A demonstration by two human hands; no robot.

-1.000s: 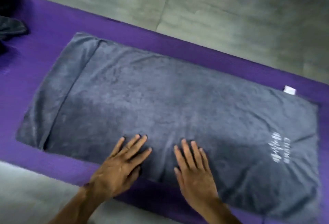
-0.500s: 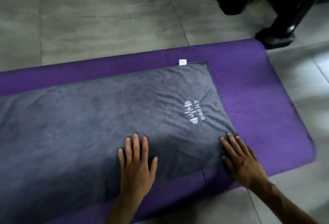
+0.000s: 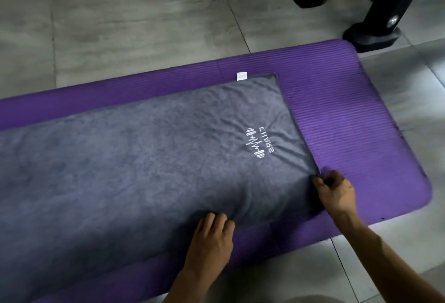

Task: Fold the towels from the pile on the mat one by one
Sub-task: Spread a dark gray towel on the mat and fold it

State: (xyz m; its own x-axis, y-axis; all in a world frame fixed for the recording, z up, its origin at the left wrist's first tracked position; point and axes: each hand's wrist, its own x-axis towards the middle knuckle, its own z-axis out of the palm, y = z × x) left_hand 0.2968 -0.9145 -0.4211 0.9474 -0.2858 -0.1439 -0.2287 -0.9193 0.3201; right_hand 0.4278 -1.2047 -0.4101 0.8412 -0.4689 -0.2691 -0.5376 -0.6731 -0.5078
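Nearest, the left hand [image 3: 212,237] has its fingers curled, bunching the near long edge of the grey towel [image 3: 144,158]. Just right of it and a little farther out, the right hand [image 3: 336,193] pinches the towel's near right corner. The towel lies flat on the purple mat [image 3: 349,122], its long axis running away leftward from both hands, so the free far edge, with its white tag [image 3: 241,76], lies straight ahead of them.

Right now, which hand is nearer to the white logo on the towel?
The right hand. It pinches the grey towel at its near right corner, just below and right of the white logo. The left hand grips the near edge, farther down and left.
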